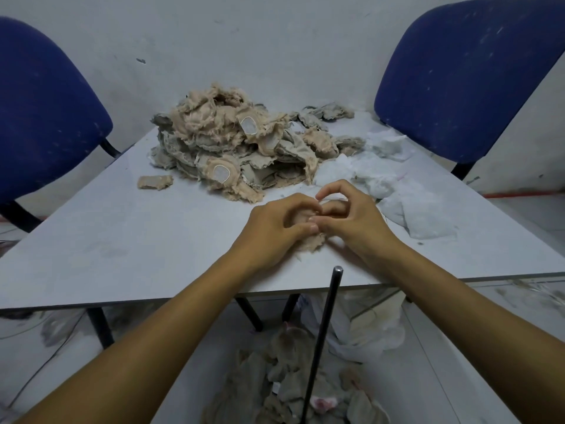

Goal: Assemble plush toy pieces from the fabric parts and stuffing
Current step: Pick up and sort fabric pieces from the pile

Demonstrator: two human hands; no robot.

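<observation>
A small beige plush fabric piece (312,241) lies on the grey table (122,240) near its front edge. My left hand (275,228) and my right hand (351,221) meet over it, and the fingers of both pinch and hold it. Most of the piece is hidden under my fingers; only its frayed lower edge shows. A large pile of beige and grey fabric parts (238,142) sits at the back middle of the table. White stuffing (391,185) is spread to the right of the pile.
A single beige piece (154,182) lies left of the pile. Blue chairs stand at the left (39,111) and right (467,75). A dark metal rod (324,338) stands upright below the table's front edge, over a bin of fabric pieces (290,377).
</observation>
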